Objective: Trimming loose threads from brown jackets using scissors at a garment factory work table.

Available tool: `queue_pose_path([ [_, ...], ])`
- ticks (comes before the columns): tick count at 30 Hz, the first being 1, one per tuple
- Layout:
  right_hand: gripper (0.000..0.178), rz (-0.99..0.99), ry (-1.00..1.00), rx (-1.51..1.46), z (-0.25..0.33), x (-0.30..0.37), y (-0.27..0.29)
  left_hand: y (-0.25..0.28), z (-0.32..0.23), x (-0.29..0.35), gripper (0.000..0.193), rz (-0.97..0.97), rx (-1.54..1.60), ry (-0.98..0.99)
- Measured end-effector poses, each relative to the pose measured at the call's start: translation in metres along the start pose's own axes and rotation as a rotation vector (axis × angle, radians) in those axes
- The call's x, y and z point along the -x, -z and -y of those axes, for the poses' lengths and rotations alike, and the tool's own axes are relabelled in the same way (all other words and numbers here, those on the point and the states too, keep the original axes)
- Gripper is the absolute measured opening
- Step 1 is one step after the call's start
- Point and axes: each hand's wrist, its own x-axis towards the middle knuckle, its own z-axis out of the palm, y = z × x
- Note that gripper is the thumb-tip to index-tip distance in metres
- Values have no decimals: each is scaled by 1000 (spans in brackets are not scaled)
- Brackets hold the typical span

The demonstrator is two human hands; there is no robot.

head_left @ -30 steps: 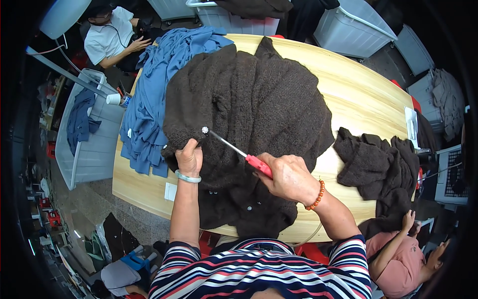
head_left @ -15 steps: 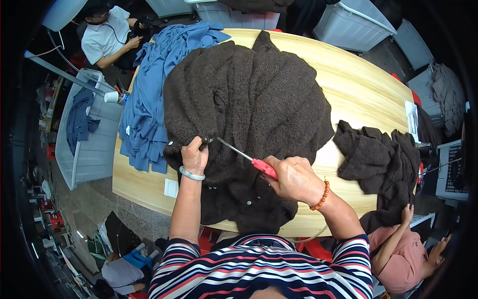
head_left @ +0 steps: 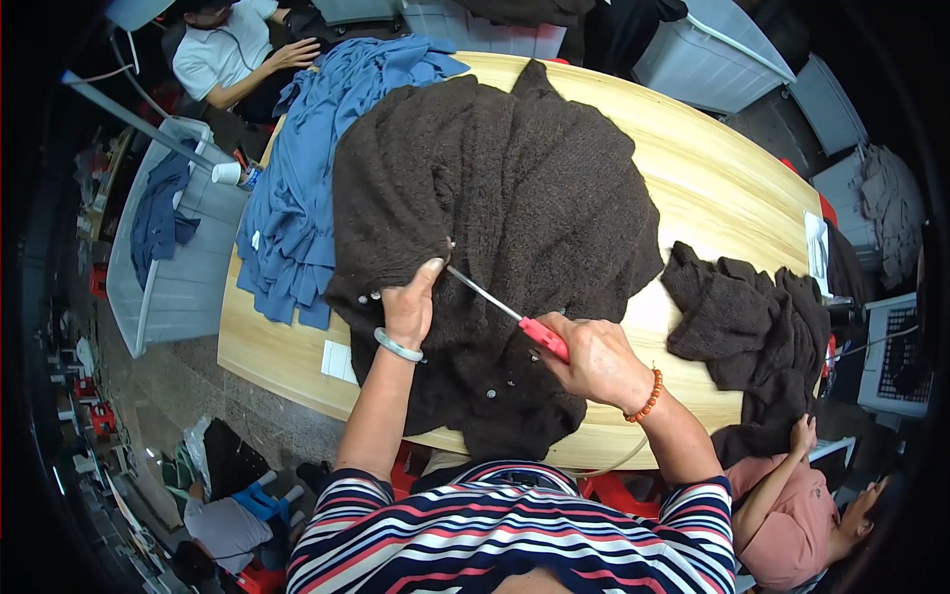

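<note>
A large heap of dark brown knitted fabric (head_left: 534, 188), apparently a garment, covers the middle of the table in front of me. My left hand (head_left: 409, 305) is closed on a fold at its near left, thumb uppermost. My right hand (head_left: 599, 361) grips the red handle of a screwdriver-like tool (head_left: 542, 337). Its thin metal shaft slants up and left, with the tip at the fabric just beyond my left thumb. Small shiny buttons or studs (head_left: 491, 394) dot the nearer part of the cloth. My left fingers are partly hidden by the fabric.
Blue garments (head_left: 307, 188) lie piled along the table's left side. Another dark knitted piece (head_left: 752, 322) lies at the right, where a co-worker's hand (head_left: 804, 434) touches it. A white card (head_left: 338, 361) lies by the left edge. Grey bins (head_left: 708, 49) stand around the wooden table (head_left: 727, 188).
My left hand has shifted right and slightly up along the fabric, its thumb now extended. The tool and my right hand have moved a little right and down. The seated person's hand at upper left has moved.
</note>
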Motion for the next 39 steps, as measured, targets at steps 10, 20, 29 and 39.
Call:
queue_pose_path([
  [10, 23, 51, 28, 120, 8, 11, 1, 5, 7, 17, 30, -37, 124, -17],
  [20, 28, 22, -49, 194, 6, 7, 1, -10, 14, 31, 26, 6, 47, 47],
  [29, 27, 54, 39, 205, 16, 3, 0, 3, 59, 26, 21, 162, -1137, -323],
  [39, 25, 112, 97, 261, 8, -1, -1, 4, 62, 29, 47, 177, -1283, -595],
])
